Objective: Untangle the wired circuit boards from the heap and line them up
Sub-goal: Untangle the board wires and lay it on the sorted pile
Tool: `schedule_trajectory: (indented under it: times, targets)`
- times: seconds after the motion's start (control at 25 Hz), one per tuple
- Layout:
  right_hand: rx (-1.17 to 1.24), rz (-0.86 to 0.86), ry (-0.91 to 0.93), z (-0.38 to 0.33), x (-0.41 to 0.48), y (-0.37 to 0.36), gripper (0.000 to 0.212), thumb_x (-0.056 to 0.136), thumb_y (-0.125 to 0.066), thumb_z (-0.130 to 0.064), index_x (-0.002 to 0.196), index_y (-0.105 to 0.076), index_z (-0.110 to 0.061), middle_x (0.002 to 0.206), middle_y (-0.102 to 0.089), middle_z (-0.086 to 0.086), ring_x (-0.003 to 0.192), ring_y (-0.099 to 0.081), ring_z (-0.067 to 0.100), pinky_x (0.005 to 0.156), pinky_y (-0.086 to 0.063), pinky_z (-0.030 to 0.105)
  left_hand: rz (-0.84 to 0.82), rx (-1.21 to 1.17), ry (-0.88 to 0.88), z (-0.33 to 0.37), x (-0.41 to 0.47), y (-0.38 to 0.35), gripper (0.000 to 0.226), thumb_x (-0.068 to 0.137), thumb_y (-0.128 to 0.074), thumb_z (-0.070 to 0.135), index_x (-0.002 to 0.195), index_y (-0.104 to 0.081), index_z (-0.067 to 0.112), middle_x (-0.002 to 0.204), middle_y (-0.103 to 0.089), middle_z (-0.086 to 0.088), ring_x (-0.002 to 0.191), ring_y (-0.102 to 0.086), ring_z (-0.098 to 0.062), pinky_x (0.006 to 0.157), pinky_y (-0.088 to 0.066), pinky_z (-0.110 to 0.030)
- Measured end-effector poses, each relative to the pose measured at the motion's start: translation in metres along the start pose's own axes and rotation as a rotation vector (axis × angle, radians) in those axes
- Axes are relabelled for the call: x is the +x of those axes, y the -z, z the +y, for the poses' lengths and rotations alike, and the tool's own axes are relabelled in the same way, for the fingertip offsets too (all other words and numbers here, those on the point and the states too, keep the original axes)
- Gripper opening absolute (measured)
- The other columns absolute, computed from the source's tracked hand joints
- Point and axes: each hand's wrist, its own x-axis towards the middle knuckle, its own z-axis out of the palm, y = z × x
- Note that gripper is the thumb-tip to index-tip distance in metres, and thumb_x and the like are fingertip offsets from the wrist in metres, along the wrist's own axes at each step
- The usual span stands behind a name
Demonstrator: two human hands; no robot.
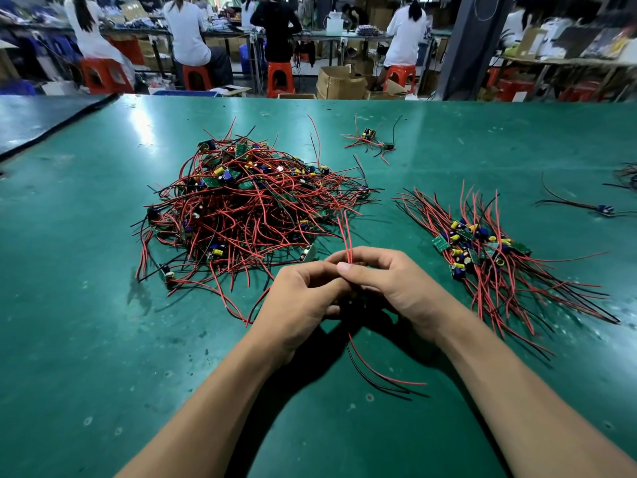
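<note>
A big tangled heap [248, 205] of small green circuit boards with red and black wires lies on the green table [86, 339], left of centre. To the right, a row of boards [482, 246] lies side by side with wires fanned out. My left hand [303, 298] and my right hand [396, 284] meet in front of the heap and pinch one wired board between them. Its red wires [346, 236] stick up above my fingers; a red and a black wire [379, 374] trail down toward me. The board itself is hidden by my fingers.
A small clump of wired boards [372, 139] lies at the far centre. A single wired board [599, 208] lies at the right edge, with more wires [627, 174] behind it. Beyond the table, people sit on red stools [281, 79] at benches, among cardboard boxes [339, 82].
</note>
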Motion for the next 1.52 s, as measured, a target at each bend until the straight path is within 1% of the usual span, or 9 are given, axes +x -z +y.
schedule_trajectory:
  times: [0.2,0.32,0.44,0.68,0.92,1.0,1.16,1.28,1.52]
  targets:
    - [-0.160,0.097,0.073,0.000,0.002,0.008,0.012,0.090,-0.073,-0.022,0.095,-0.077,-0.012,0.089,-0.071,0.008,0.081,-0.067,0.020,0.078,-0.058,0.040,0.019,-0.020,0.032,0.002,0.001,-0.002,0.008,0.088,-0.065,-0.001,0.086,-0.073,-0.002,0.077,-0.070,-0.017,0.064,-0.069,-0.023,0.058,-0.057,-0.024]
    - [-0.272,0.153,0.090,0.000,0.003,0.010,0.012,0.090,-0.072,-0.024,0.093,-0.078,-0.014,0.094,-0.076,0.003,0.087,-0.068,0.012,0.091,-0.051,0.036,0.053,0.022,0.037,0.002,0.003,-0.004,0.007,0.087,-0.067,0.002,0.082,-0.073,0.001,0.073,-0.069,-0.013,0.065,-0.067,-0.025,0.063,-0.053,-0.031]
    - [-0.413,0.275,0.137,-0.004,0.003,0.014,0.007,0.091,-0.072,-0.023,0.090,-0.079,-0.021,0.098,-0.075,-0.003,0.086,-0.063,-0.001,0.085,-0.041,0.022,0.055,0.051,0.061,0.002,0.002,-0.006,0.007,0.086,-0.069,0.004,0.080,-0.072,0.001,0.073,-0.069,-0.014,0.070,-0.062,-0.028,0.069,-0.049,-0.038]
    - [-0.621,0.428,0.281,-0.002,0.004,0.016,0.009,0.090,-0.072,-0.018,0.095,-0.078,-0.023,0.091,-0.066,-0.008,0.081,-0.057,-0.001,0.071,-0.040,0.016,-0.008,0.093,0.127,0.006,0.002,-0.003,0.013,0.086,-0.068,0.004,0.074,-0.071,0.008,0.069,-0.068,-0.011,0.063,-0.060,-0.026,0.068,-0.047,-0.037]
    - [-0.520,0.627,0.357,0.004,0.010,0.026,0.012,0.087,-0.075,-0.018,0.089,-0.076,-0.030,0.092,-0.070,-0.010,0.086,-0.062,0.005,0.074,-0.043,0.016,-0.096,0.088,0.156,0.011,-0.002,0.001,0.006,0.086,-0.066,0.003,0.081,-0.069,0.003,0.069,-0.068,-0.010,0.057,-0.063,-0.023,0.052,-0.047,-0.022]
    - [-0.402,0.685,0.357,0.004,0.012,0.029,0.011,0.085,-0.078,-0.018,0.082,-0.075,-0.028,0.081,-0.071,-0.013,0.080,-0.062,0.001,0.073,-0.044,0.014,-0.114,0.048,0.181,0.014,-0.004,0.002,0.007,0.086,-0.064,0.001,0.081,-0.068,0.003,0.070,-0.069,-0.013,0.054,-0.065,-0.023,0.048,-0.047,-0.018]
    - [-0.038,0.682,0.296,0.003,0.017,0.027,0.016,0.082,-0.079,-0.013,0.069,-0.074,-0.022,0.052,-0.054,-0.014,0.044,-0.041,0.000,0.046,-0.031,0.012,-0.131,-0.006,0.205,0.018,-0.005,0.003,0.009,0.086,-0.063,0.000,0.079,-0.068,0.003,0.071,-0.069,-0.016,0.053,-0.064,-0.022,0.046,-0.044,-0.016]
    - [0.152,0.698,0.278,0.000,0.017,0.026,0.018,0.082,-0.080,-0.013,0.068,-0.072,-0.020,0.050,-0.049,-0.011,0.040,-0.030,0.003,0.042,-0.022,0.018,-0.141,-0.017,0.213,0.019,-0.005,0.003,0.009,0.086,-0.062,0.000,0.080,-0.068,0.003,0.071,-0.069,-0.016,0.053,-0.064,-0.022,0.048,-0.044,-0.018]
    - [-0.248,0.861,0.446,0.001,0.013,0.027,0.017,0.079,-0.083,-0.020,0.076,-0.067,-0.024,0.075,-0.068,-0.012,0.064,-0.056,-0.002,0.064,-0.042,0.010,-0.146,-0.007,0.219,0.020,-0.007,0.003,0.008,0.087,-0.061,0.000,0.082,-0.067,0.002,0.072,-0.069,-0.016,0.053,-0.064,-0.021,0.050,-0.045,-0.019]
